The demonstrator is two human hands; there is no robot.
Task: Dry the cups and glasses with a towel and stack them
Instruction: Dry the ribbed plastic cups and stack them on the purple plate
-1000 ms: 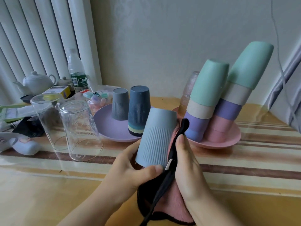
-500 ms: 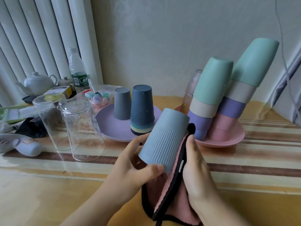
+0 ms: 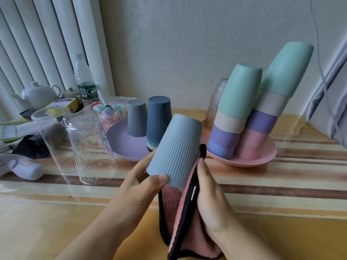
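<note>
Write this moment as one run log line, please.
step: drying | left hand: grips ribbed blue cup, upside down | right hand: presses pink towel against cup | stacked: no

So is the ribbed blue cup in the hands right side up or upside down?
Upside down and tilted. The ribbed blue cup has its closed base pointing up and away; the left hand grips its lower end, by the pink towel.

The left hand [image 3: 139, 186] and right hand [image 3: 210, 199] are bare, both forearms uncovered; no rings or sleeves seem visible in frame.
</note>
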